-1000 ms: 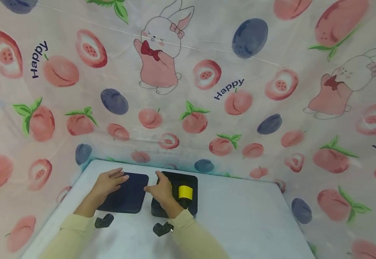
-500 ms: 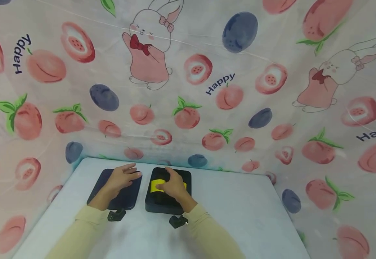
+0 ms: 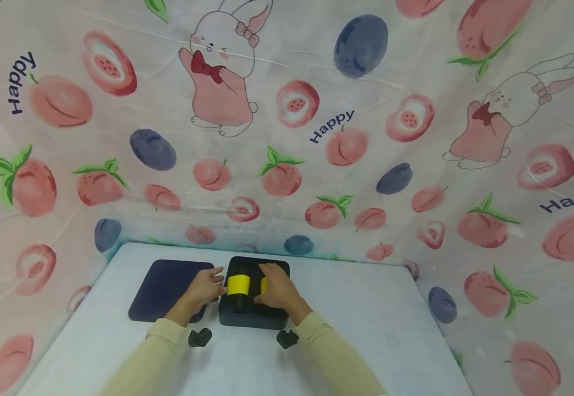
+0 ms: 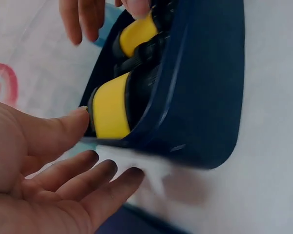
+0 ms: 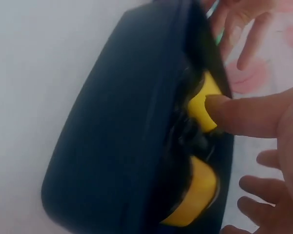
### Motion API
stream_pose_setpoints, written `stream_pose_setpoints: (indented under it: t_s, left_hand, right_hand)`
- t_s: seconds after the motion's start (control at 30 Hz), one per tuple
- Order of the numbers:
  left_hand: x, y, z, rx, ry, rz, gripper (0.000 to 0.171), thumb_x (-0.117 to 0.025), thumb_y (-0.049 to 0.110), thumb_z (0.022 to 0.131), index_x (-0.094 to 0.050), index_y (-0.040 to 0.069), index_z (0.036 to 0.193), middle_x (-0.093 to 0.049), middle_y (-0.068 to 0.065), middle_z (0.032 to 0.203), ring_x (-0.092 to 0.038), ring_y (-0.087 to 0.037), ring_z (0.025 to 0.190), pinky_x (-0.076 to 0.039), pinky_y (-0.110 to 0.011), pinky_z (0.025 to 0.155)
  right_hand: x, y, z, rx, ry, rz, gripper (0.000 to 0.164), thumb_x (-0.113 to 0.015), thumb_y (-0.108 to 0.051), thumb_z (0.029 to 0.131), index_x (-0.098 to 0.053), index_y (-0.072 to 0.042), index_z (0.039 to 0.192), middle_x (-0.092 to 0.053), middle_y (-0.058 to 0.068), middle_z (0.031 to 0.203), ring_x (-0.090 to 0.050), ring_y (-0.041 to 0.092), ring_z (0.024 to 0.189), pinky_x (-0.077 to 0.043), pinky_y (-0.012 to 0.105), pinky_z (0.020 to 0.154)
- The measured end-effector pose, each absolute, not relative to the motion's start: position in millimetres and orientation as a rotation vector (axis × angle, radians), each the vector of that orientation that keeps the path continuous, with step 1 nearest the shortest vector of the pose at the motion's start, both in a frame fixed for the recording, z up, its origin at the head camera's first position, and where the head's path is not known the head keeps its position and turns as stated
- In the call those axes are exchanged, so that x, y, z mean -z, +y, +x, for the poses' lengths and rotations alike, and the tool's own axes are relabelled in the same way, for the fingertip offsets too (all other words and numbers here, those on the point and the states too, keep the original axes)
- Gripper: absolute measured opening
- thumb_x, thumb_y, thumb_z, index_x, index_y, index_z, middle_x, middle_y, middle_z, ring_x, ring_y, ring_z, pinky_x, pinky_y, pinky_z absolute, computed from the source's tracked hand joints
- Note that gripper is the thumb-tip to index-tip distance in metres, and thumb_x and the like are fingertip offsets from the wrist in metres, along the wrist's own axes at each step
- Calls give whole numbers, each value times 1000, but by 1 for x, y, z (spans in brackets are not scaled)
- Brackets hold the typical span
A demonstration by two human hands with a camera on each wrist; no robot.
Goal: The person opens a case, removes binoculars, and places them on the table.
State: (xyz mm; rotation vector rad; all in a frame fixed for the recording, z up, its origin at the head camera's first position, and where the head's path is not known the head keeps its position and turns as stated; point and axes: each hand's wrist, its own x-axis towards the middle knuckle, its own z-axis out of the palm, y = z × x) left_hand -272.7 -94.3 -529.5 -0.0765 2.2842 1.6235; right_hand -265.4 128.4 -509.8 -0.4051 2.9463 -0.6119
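Note:
A black and yellow pair of binoculars (image 3: 238, 285) lies in a dark open box (image 3: 254, 320), two yellow-banded barrels side by side. My left hand (image 3: 205, 289) is at the box's left side with its fingers spread. In the left wrist view its thumb is close to the near yellow band (image 4: 111, 108); contact cannot be made out. My right hand (image 3: 278, 289) reaches over the box and covers much of the right barrel. In the right wrist view its thumb overlaps a yellow band (image 5: 203, 105), while the other fingers stand apart from the barrels.
A flat dark lid (image 3: 160, 291) lies left of the box on the white table (image 3: 366, 324). Fruit-and-rabbit printed sheeting (image 3: 287, 137) rises behind and at the sides. Small black devices sit at both wrists.
My left hand has moved right, from over the lid to the box's left side. The right hand has shifted from the left part of the box to the right barrel. The view has panned slightly.

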Motion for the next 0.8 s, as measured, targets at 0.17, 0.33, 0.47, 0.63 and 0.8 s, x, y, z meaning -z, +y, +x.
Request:
stream_pose_setpoints:
  t_s: [0.17,0.33,0.47,0.63,0.8]
  left_hand:
    - [539,-86,-272,-1570,2324,-152,72,-63,-14,92,-34,-7,158,-43,-31,159,-50,-49,143,-53,-61,105]
    - [544,-82,-274,-1542,2356,-225,65,-64,-13,92,-44,-7,153,-50,-29,155,-56,-47,138,-56,-58,104]
    - [548,-82,-274,-1574,2319,-256,60,-66,-10,93,-49,-8,150,-53,-30,152,-62,-46,130,-56,-57,103]
    - [551,-82,-273,-1605,2267,-284,55,-66,-5,96,-51,-6,149,-54,-29,151,-64,-44,129,-56,-56,105]
    - [547,-86,-274,-1635,2243,-315,55,-65,-3,98,-50,-5,150,-51,-29,154,-59,-47,134,-54,-58,106]
  right_hand:
    - [517,127,-269,289,2971,-500,94,-90,-44,80,-45,-15,158,-47,10,162,-40,34,153,-36,54,126]
    - [529,125,-275,141,2972,-548,100,-89,-55,77,-43,-21,159,-46,7,163,-39,33,152,-34,57,127]
    - [541,125,-279,54,2947,-567,103,-87,-63,75,-43,-22,159,-49,4,160,-40,30,151,-34,57,126]
    - [550,124,-285,42,2948,-560,104,-89,-64,73,-46,-21,157,-55,1,156,-42,28,150,-34,58,126]
    - [551,118,-292,90,2962,-592,99,-91,-59,73,-51,-19,153,-60,0,150,-46,28,146,-34,57,127]
